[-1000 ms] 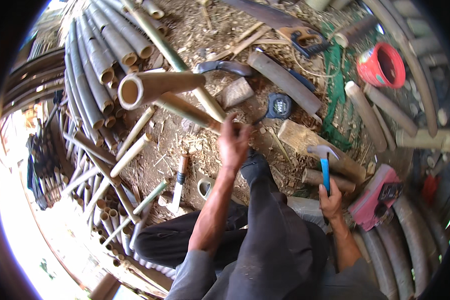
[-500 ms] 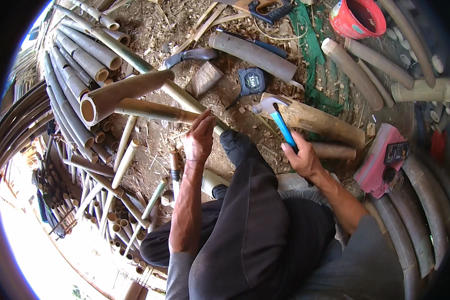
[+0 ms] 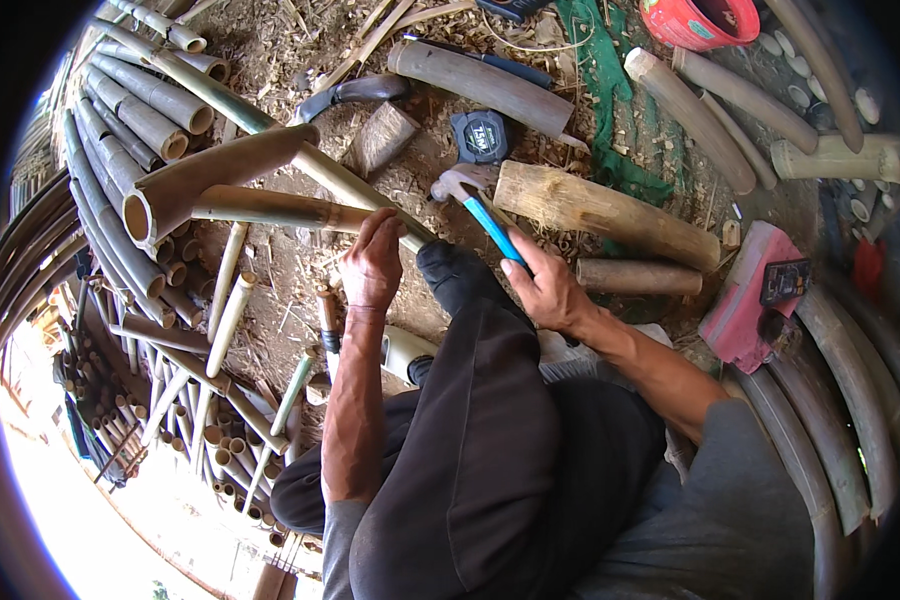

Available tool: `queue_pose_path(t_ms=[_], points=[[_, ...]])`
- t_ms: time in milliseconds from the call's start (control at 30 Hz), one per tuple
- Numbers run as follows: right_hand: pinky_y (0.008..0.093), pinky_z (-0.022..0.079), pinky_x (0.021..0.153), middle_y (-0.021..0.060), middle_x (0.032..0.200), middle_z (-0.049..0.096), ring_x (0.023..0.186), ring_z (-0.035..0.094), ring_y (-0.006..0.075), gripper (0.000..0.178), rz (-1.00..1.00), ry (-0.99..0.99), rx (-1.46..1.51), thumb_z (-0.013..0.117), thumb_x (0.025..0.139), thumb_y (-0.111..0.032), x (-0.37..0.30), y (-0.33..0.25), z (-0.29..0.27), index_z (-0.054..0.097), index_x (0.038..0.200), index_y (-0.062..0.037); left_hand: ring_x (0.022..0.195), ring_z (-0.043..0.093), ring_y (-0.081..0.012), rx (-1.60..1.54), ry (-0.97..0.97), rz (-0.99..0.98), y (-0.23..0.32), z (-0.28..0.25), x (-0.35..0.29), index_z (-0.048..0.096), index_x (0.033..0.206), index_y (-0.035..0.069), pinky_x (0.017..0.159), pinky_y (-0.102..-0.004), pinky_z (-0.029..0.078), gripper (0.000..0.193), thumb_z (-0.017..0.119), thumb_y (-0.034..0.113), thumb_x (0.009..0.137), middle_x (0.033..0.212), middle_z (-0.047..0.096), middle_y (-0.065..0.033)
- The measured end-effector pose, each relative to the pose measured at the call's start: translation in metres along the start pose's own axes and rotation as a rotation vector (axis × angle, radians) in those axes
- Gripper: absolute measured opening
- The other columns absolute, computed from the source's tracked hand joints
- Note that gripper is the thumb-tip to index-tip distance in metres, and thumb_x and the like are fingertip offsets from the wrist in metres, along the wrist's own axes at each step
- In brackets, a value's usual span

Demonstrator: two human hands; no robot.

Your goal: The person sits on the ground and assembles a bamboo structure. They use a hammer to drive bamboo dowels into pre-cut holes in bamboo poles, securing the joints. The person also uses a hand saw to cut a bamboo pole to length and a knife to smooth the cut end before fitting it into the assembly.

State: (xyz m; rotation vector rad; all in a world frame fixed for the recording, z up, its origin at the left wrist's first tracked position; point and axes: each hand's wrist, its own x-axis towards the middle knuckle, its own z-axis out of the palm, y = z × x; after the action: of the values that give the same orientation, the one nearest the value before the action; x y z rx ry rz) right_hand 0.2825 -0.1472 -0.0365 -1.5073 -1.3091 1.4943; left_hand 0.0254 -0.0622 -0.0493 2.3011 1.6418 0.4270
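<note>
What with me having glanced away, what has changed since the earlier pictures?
The right hand has brought the hammer leftward past the end of the log, toward the left hand. The left fingers have drawn together at the bamboo piece; their grip is unclear. The tape measure and log stayed put.

Dk grey shirt (image 3: 720, 500), short slvs (image 3: 342, 540); blk trousers (image 3: 510, 450) w/ seam (image 3: 463, 425); blk footwear (image 3: 458, 275).

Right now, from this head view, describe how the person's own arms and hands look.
The left hand and right hand are bare, without gloves. The left forearm and right forearm are uncovered too. The left sleeve and right sleeve are grey, ending around the elbows.
</note>
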Motion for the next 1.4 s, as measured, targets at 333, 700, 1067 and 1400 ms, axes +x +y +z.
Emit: queue_pose_path(t_ms=[333, 700, 1067, 1400], points=[[0.0425, 0.049, 0.098, 0.0331, 0.125, 0.059, 0.117, 0.061, 0.0430, 0.052, 0.107, -0.133, 0.171, 0.049, 0.103, -0.028, 0.006, -0.013, 0.013, 0.044, 0.139, 0.0089, 0.075, 0.072, -0.0231, 0.077, -0.045, 0.090, -0.008, -0.002, 0.005, 0.071, 0.100, 0.011, 0.065, -0.0350, 0.058, 0.012, 0.068, 0.014, 0.089, 0.111, 0.070, 0.0014], [0.0414, 0.053, 0.082, 0.0320, 0.109, 0.065, 0.099, 0.068, 0.0417, 0.045, -0.080, -0.013, 0.023, 0.051, 0.102, -0.022, 0.002, -0.003, 0.032, 0.047, 0.136, 0.0075, 0.070, 0.070, -0.0257, 0.059, -0.013, 0.125, -0.014, 0.002, 0.004, 0.071, 0.097, 0.008, 0.066, -0.0349, 0.057, 0.011, 0.068, 0.015, 0.089, 0.107, 0.071, -0.0018], [0.0438, 0.052, 0.059, 0.0262, 0.081, 0.064, 0.071, 0.069, 0.0398, 0.032, -0.257, 0.088, -0.006, 0.051, 0.102, -0.016, 0.003, -0.001, 0.045, 0.051, 0.126, 0.0042, 0.080, 0.072, -0.0235, 0.049, -0.044, 0.051, -0.007, 0.000, 0.006, 0.072, 0.095, 0.006, 0.071, -0.0342, 0.058, 0.011, 0.072, 0.014, 0.087, 0.105, 0.072, -0.0034], [0.0413, 0.047, 0.057, 0.0210, 0.076, 0.059, 0.063, 0.063, 0.0346, 0.027, -0.135, 0.033, 0.070, 0.051, 0.103, -0.019, -0.004, 0.001, 0.030, 0.053, 0.121, 0.0001, 0.095, 0.067, -0.0264, -0.038, 0.179, -0.119, 0.013, -0.010, -0.025, 0.064, 0.110, 0.002, 0.075, -0.0326, 0.058, 0.027, 0.070, 0.003, 0.084, 0.118, 0.062, -0.0149]])
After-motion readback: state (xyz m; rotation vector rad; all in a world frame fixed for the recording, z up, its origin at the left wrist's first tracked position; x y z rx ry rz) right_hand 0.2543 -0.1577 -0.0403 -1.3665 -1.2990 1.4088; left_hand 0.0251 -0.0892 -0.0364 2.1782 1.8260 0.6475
